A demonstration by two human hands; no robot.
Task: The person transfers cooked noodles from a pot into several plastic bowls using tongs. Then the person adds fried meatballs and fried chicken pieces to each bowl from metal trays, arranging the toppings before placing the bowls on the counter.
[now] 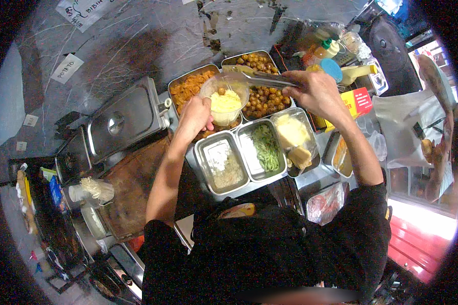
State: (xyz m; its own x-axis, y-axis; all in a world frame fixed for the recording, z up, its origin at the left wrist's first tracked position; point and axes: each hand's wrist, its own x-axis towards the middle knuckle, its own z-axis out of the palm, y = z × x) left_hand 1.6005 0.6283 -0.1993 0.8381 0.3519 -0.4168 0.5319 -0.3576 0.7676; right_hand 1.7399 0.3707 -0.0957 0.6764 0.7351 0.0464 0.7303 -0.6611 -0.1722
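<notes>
My left hand (196, 116) grips a clear plastic bowl (212, 113) from its left side, over the metal pans. Inside the bowl lies a pale yellow, fluffy-looking food (226, 102), with a small round brown piece (221, 92) on top. Metal tongs (274, 80) are in my right hand (314, 94), fingers wrapped round them. Their tips reach left to the far rim of the bowl; whether they pinch anything I cannot tell. Beneath them, one pan (248, 120) holds small round brown potatoes (264, 100), and a farther pan holds more brown potatoes (257, 62).
Orange cubes (191, 87) fill the far left pan. Nearer pans hold green strips (266, 151) and whitish shreds (227, 173). At left are a lidded steel pan (122, 114), a brown board (135, 188) and a bundle of sticks (97, 189). Squeeze bottles (331, 48) stand far right.
</notes>
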